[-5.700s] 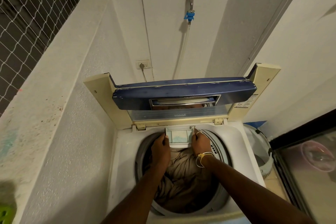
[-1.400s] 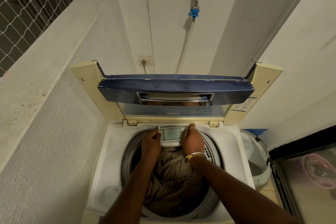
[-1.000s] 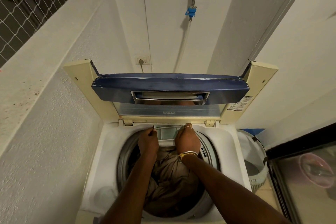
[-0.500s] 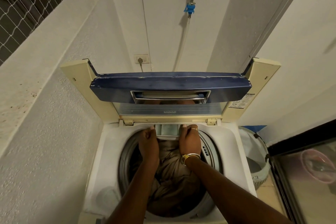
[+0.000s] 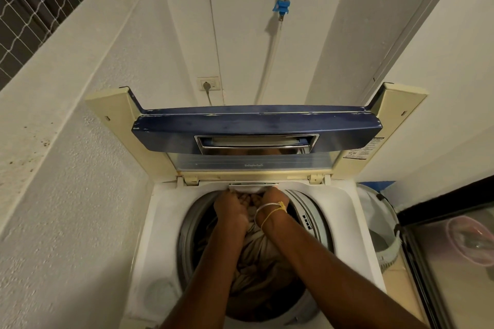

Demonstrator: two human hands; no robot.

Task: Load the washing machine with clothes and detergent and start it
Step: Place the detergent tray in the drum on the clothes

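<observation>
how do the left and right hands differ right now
The right hand has a bangle and yellow thread at its wrist; the left hand has a bare wrist. The right hand sits slightly farther back than the left hand. Both curl their fingers at the detergent drawer.

lid (image 5: pixel 256 125): navy | clothes (image 5: pixel 256 256): beige | detergent drawer (image 5: pixel 244 189): white | tap fitting (image 5: pixel 281 6): blue

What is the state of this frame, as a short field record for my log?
machine: top-loading washing machine, lid raised
drum: brown clothes inside
drawer: detergent drawer at the back rim, almost fully in
left hand: at the drawer's front, fingers curled; grip hidden
right hand: beside the left, same pose, bracelet on the wrist
beside: laundry basket to the machine's right
</observation>
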